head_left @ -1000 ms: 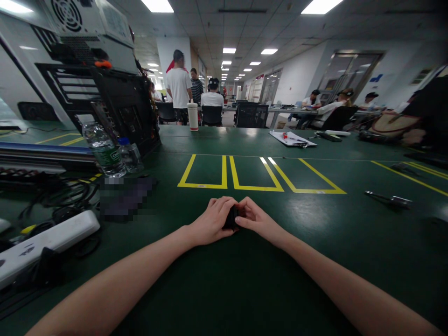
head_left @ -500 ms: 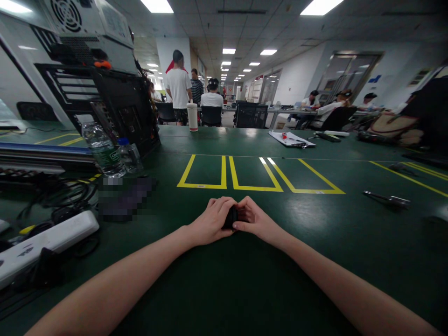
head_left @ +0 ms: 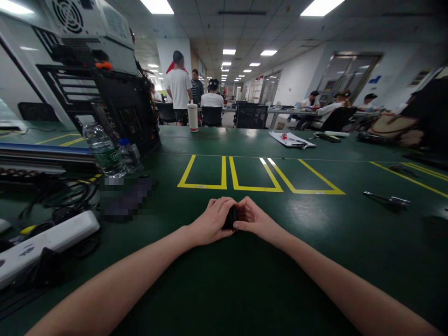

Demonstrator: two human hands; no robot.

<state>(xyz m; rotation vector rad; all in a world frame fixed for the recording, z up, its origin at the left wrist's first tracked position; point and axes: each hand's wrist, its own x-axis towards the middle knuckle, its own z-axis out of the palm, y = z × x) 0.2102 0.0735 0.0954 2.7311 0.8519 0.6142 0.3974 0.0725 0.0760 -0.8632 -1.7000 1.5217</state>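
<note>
Open green tabletop lies on the near side of a small black object, between 2 forearms, and beyond it, where 3 yellow tape outlines lie flat. The left hand and right hand hem its sides. Well left of it, a power strip and 2 bottles obstruct; well right, a metal tool.

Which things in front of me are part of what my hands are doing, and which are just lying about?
In hand:
- small black object, between the left hand and right hand

Apparently just lying about:
- white power strip
- labelled bottle
- blue-capped bottle
- clipboard
- pale tumbler
- slim metallic object
</note>
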